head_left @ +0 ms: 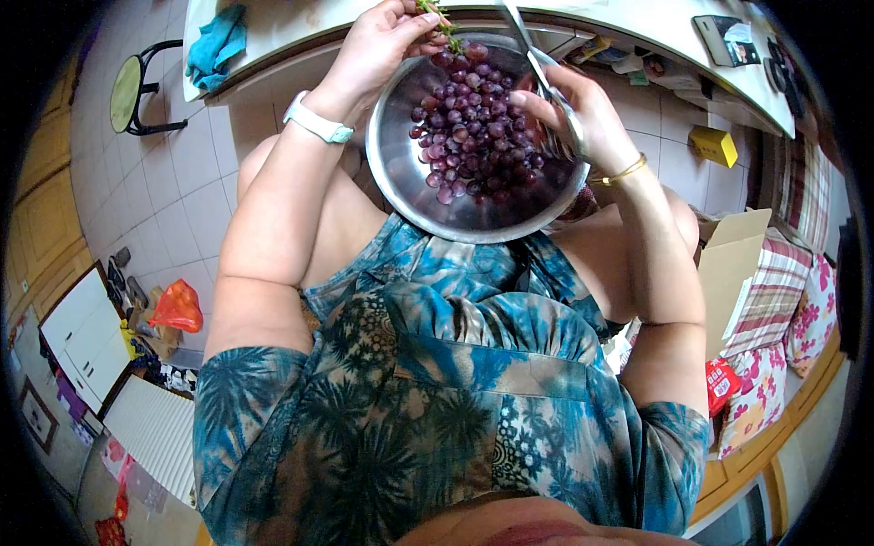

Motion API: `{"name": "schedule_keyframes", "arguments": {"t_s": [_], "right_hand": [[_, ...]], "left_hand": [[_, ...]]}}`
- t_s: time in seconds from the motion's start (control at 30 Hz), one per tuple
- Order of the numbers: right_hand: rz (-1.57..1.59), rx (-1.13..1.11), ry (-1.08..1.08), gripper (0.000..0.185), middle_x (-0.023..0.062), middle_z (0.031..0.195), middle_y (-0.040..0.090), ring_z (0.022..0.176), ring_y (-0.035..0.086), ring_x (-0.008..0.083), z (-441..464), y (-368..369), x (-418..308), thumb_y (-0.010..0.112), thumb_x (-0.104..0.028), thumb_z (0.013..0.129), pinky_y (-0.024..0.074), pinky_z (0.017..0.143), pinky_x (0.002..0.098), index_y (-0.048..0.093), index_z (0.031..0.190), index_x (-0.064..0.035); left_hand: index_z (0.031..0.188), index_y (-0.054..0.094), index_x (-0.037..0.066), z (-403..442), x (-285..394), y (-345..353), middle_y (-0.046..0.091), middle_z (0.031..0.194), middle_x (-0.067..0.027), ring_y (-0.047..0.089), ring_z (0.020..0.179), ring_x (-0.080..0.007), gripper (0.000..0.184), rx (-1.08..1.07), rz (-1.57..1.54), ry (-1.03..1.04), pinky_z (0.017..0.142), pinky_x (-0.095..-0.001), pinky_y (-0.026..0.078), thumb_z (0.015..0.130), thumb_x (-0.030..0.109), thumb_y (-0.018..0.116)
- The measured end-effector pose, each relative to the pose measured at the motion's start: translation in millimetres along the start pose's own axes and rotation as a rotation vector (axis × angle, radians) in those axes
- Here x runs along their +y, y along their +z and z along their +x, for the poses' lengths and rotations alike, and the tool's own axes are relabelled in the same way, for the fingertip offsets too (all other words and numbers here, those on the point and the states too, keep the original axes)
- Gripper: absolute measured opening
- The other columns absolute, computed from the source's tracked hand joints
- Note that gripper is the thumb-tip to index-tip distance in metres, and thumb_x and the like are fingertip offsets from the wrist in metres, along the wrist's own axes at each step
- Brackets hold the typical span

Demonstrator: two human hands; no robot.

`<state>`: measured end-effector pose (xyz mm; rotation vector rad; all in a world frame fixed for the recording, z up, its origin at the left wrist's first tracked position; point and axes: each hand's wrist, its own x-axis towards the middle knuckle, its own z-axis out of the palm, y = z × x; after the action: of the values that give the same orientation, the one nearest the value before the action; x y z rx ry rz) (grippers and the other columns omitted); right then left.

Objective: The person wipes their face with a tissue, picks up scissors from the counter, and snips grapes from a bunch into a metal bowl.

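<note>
A wide metal bowl (387, 173) rests on my lap, with many loose purple grapes (473, 127) piled inside. Over the bowl's far left rim, my left hand (401, 32) pinches a green grape stem (446, 25); a few grapes hang at its lower end. Scissors (533, 59) are in my right hand (583, 109), above the bowl's right side. Their blades point up and away, to the right of the stem and apart from it. The lower part of the scissors is partly hidden by my fingers.
A white table (273, 41) runs along the far side, bearing a teal cloth (217, 45) and a dark-and-white box (726, 41). A stool (127, 94) stands at left on the tiled floor. Right are a yellow box (713, 146) and an open cardboard box (728, 264).
</note>
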<state>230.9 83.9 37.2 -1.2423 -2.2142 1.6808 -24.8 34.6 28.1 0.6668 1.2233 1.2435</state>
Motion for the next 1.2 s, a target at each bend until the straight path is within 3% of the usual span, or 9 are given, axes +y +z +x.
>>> {"name": "schedule_keyframes", "arguments": {"t_s": [0.07,0.17,0.33,0.6,0.7,0.77,1.03,1.1,1.2], "right_hand": [[-0.189,0.316,-0.177,0.038,0.0062,0.083,0.071,0.077,0.068,0.0168,0,2,-7,0.082,-0.033,0.084,0.0543,0.075,0.0323,0.067,0.102,-0.0032],[-0.143,0.449,-0.344,0.035,0.0053,0.091,0.075,0.087,0.070,0.0108,17,4,0,0.083,-0.021,0.085,0.0552,0.077,0.0272,0.065,0.110,-0.0047],[0.021,0.379,-0.439,0.039,0.0071,0.102,0.074,0.098,0.070,0.0130,34,12,-9,0.082,-0.006,0.082,0.0543,0.087,0.0262,0.063,0.116,-0.0018],[-0.071,0.409,-0.491,0.038,0.0076,0.102,0.075,0.100,0.070,0.0130,44,17,-23,0.082,-0.009,0.083,0.0546,0.087,0.0271,0.064,0.116,-0.0028],[-0.127,0.477,-0.477,0.034,0.0079,0.100,0.075,0.093,0.070,0.0122,47,20,-30,0.080,-0.017,0.087,0.0547,0.083,0.0261,0.065,0.115,-0.0029],[-0.015,0.445,-0.288,0.033,0.0098,0.094,0.074,0.084,0.070,0.0222,45,15,-40,0.079,-0.010,0.080,0.0555,0.078,0.0336,0.065,0.109,-0.0048],[-0.042,0.535,-0.376,0.036,0.0110,0.092,0.072,0.084,0.067,0.0179,57,2,-37,0.081,-0.010,0.079,0.0538,0.079,0.0312,0.064,0.109,-0.0011],[-0.038,0.549,-0.447,0.037,0.0111,0.093,0.072,0.085,0.067,0.0183,58,-2,-37,0.081,-0.010,0.079,0.0537,0.080,0.0318,0.064,0.110,-0.0017],[-0.031,0.521,-0.443,0.036,0.0100,0.093,0.072,0.085,0.067,0.0180,59,-3,-35,0.081,-0.009,0.078,0.0535,0.081,0.0318,0.064,0.110,-0.0029]], "left_hand": [[0.110,0.058,-0.001,-6,7,7,0.065,0.098,-0.0061,0.063,0.087,-0.0126,0.012,-0.044,0.008,-0.006,0.079,-0.0248,0.053,0.100,0.006,0.057],[0.111,0.058,-0.001,-20,29,30,0.065,0.098,-0.0059,0.064,0.088,-0.0125,0.013,-0.008,0.060,-0.069,0.080,-0.0254,0.054,0.099,0.005,0.058],[0.118,0.061,-0.003,-5,4,21,0.069,0.104,-0.0062,0.065,0.090,-0.0112,0.022,-0.114,0.101,0.095,0.080,-0.0240,0.054,0.099,0.007,0.062],[0.109,0.063,-0.002,7,-9,22,0.070,0.097,-0.0048,0.066,0.090,-0.0103,0.013,-0.043,0.162,0.324,0.080,-0.0242,0.054,0.096,0.001,0.065],[0.103,0.063,0.000,5,-6,27,0.069,0.093,-0.0035,0.064,0.086,-0.0094,0.009,-0.015,0.154,0.362,0.076,-0.0246,0.053,0.095,0.001,0.066],[0.101,0.063,0.000,4,-6,28,0.068,0.091,-0.0029,0.063,0.083,-0.0089,0.008,0.028,0.303,0.411,0.074,-0.0242,0.052,0.094,0.001,0.067],[0.105,0.064,-0.002,-3,14,29,0.067,0.095,-0.0039,0.063,0.084,-0.0107,0.017,-0.016,0.319,0.346,0.076,-0.0244,0.052,0.091,0.005,0.071],[0.108,0.063,-0.003,-2,17,25,0.067,0.096,-0.0058,0.064,0.087,-0.0113,0.025,-0.064,0.611,0.398,0.078,-0.0251,0.053,0.088,0.008,0.073],[0.109,0.063,-0.003,-6,22,26,0.068,0.097,-0.0070,0.064,0.090,-0.0127,0.028,-0.102,0.589,0.292,0.079,-0.0266,0.054,0.085,0.007,0.075]]}}
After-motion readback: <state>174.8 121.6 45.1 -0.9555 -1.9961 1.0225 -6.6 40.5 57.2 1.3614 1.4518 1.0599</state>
